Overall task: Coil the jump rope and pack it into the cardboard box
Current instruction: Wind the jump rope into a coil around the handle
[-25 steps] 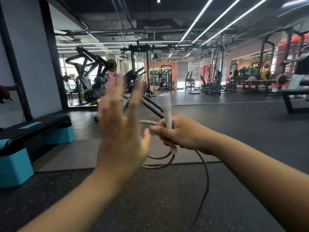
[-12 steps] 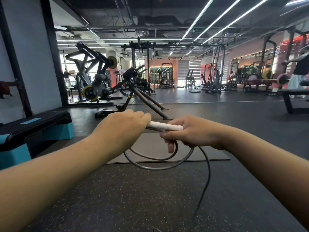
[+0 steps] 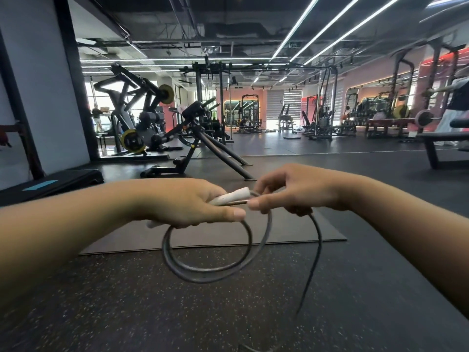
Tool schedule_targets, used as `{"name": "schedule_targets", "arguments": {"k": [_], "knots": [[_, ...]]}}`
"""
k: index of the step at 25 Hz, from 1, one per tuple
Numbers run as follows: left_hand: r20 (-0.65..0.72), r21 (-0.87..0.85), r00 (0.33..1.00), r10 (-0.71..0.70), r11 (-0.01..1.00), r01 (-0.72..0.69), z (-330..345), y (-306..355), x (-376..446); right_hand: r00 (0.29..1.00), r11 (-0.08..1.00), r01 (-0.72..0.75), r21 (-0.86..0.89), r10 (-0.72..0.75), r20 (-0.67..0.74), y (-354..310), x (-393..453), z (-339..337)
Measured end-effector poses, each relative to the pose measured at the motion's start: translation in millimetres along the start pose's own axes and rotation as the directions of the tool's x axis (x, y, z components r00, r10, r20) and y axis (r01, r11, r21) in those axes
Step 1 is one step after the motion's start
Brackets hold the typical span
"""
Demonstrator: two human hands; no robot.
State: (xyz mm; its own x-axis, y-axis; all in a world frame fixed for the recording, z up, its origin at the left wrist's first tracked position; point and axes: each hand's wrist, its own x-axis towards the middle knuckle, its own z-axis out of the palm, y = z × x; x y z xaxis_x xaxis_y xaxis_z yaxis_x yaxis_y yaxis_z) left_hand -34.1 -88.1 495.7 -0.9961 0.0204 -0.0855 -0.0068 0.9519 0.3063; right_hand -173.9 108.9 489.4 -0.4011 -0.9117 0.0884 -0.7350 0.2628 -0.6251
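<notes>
My left hand (image 3: 185, 201) is shut around the white handle (image 3: 234, 196) of the jump rope, which lies nearly level and pokes out toward the right. Below it hang two loops of dark grey rope (image 3: 215, 270). My right hand (image 3: 291, 191) pinches the rope just beyond the handle's tip. From that hand a loose strand (image 3: 313, 262) drops to the floor at the bottom edge. No cardboard box is in view.
I am standing on speckled black rubber floor with a grey mat (image 3: 291, 232) under my hands. A black and teal step platform (image 3: 50, 185) sits at left. An angled black bench (image 3: 200, 148) and weight machines stand behind, a bench (image 3: 441, 146) at right.
My left hand was open beside the upright handle, then closed on it. The handle now lies level in the left hand, the right hand has slid onto the rope, and the loops hang larger.
</notes>
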Motion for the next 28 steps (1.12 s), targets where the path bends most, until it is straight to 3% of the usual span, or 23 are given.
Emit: {"name": "schedule_targets", "arguments": {"k": [3,5,7,9,12,14,15,17,21,23,25,28], "knots": [[0.041,-0.197,0.999,-0.032,0.980,0.040,-2.7,-24.8,-7.1,0.997,0.997,-0.076,-0.006,0.075,-0.029,14.5,-7.1,-16.7],[0.006,-0.473,0.999,-0.038,0.881,0.036,-3.9,-41.8,-11.5,0.989,0.993,-0.115,-0.004,0.114,-0.098,30.1,-10.3,-20.4],[-0.086,-0.803,0.995,-0.042,0.595,-0.044,-0.7,-47.8,-13.7,0.969,0.988,-0.122,0.090,0.138,-0.205,46.8,-12.2,-11.3],[-0.240,-0.948,0.966,-0.094,0.237,-0.212,11.3,-35.0,-10.8,0.959,0.942,-0.078,0.328,0.161,-0.234,56.0,-7.2,11.6],[-0.457,-0.848,0.843,-0.283,-0.147,-0.509,29.3,3.4,10.6,0.983,0.640,0.102,0.762,0.051,-0.174,54.8,8.7,56.0],[-0.487,-0.681,0.707,-0.513,-0.284,-0.675,34.5,22.4,28.6,0.980,0.478,0.184,0.859,-0.025,-0.196,45.9,17.3,82.6],[-0.448,-0.624,0.643,-0.622,-0.298,-0.723,36.6,30.3,35.1,0.974,0.436,0.216,0.874,-0.035,-0.223,36.8,19.7,94.4],[-0.384,-0.644,0.565,-0.730,-0.226,-0.731,45.8,39.8,43.4,0.950,0.397,0.293,0.870,-0.015,-0.313,11.5,24.5,112.3],[-0.339,-0.785,0.626,-0.703,-0.156,-0.600,70.0,46.6,47.0,0.841,0.289,0.434,0.853,0.209,-0.499,-15.2,41.4,112.6],[-0.312,-0.816,0.681,-0.662,-0.180,-0.549,73.2,46.8,45.3,0.816,0.291,0.477,0.830,0.205,-0.541,-14.1,43.6,102.3],[-0.244,-0.858,0.736,-0.632,-0.213,-0.467,76.2,42.5,44.0,0.820,0.363,0.465,0.808,0.169,-0.547,-12.0,42.4,91.9],[-0.107,-0.915,0.753,-0.649,-0.231,-0.330,77.9,34.9,34.3,0.821,0.541,0.428,0.723,0.101,-0.562,-8.7,39.6,75.8]]}}
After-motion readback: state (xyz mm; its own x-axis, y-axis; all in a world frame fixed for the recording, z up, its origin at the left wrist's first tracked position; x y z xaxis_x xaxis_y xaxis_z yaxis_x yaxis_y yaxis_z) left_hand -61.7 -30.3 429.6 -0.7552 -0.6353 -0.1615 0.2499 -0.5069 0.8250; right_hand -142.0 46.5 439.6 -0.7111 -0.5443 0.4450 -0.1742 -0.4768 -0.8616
